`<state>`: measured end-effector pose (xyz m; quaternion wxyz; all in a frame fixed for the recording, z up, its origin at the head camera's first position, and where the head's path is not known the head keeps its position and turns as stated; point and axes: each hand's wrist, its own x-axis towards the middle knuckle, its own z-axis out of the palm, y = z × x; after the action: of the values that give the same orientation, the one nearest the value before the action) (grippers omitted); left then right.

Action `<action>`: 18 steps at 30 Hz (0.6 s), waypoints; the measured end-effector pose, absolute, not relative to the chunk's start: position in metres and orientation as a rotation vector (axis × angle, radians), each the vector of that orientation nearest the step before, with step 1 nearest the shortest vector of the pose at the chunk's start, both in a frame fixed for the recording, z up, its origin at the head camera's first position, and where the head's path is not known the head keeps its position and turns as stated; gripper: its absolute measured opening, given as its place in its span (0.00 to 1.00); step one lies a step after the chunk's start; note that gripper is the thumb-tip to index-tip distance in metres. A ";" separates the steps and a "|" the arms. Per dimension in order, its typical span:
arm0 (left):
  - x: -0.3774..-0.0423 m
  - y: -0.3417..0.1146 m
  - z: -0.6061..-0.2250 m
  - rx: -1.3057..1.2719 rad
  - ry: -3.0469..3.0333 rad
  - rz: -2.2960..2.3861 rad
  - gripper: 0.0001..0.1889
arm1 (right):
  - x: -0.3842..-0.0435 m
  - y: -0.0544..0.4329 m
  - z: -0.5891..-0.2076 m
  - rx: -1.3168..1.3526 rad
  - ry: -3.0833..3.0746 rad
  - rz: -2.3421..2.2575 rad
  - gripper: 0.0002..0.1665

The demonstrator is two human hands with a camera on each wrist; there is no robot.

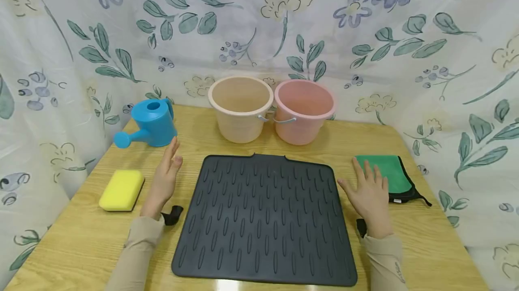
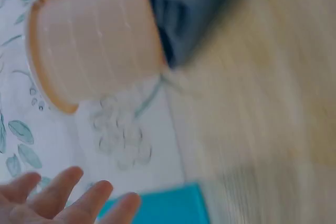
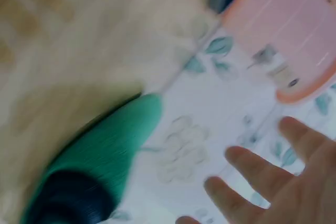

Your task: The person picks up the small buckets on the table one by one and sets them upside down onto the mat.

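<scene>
My left hand (image 1: 164, 180) is held up beside the dark ribbed mat (image 1: 263, 219), its fingers straight and holding nothing. Around it are a yellow sponge (image 1: 121, 190) to the left and a blue watering can (image 1: 153, 122) just beyond the fingertips. To the right of the mat, my right hand (image 1: 370, 194) has its fingers spread, in front of a green cloth (image 1: 383, 174) with black edging. Whether those fingers touch the cloth in the head view, I cannot tell; in the right wrist view they appear apart from it.
Behind the mat stand a cream bucket (image 1: 241, 120) and a pink bucket (image 1: 302, 122), side by side with rims nearly touching. A flower-patterned curtain (image 1: 251, 20) hangs along the back and sides of the wooden table (image 1: 73, 241).
</scene>
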<state>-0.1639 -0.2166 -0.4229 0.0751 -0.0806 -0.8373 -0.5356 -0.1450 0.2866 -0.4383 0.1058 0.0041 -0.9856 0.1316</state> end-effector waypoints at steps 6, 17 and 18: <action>-0.184 -0.200 -0.415 -0.147 -2.040 -2.245 0.34 | -0.162 0.263 -0.430 0.190 -2.642 0.345 0.35; -0.231 -0.159 -0.415 0.025 -1.670 -2.567 0.35 | -0.196 0.208 -0.396 0.431 -2.464 0.331 0.30; -0.234 -0.155 -0.415 0.040 -1.653 -2.573 0.35 | -0.198 0.203 -0.392 0.446 -2.456 0.326 0.29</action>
<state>-0.2339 -0.1552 -0.4154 0.0413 0.0130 -0.5400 -0.8405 -0.1977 0.2026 -0.3924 0.3073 0.1685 -0.9284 0.1233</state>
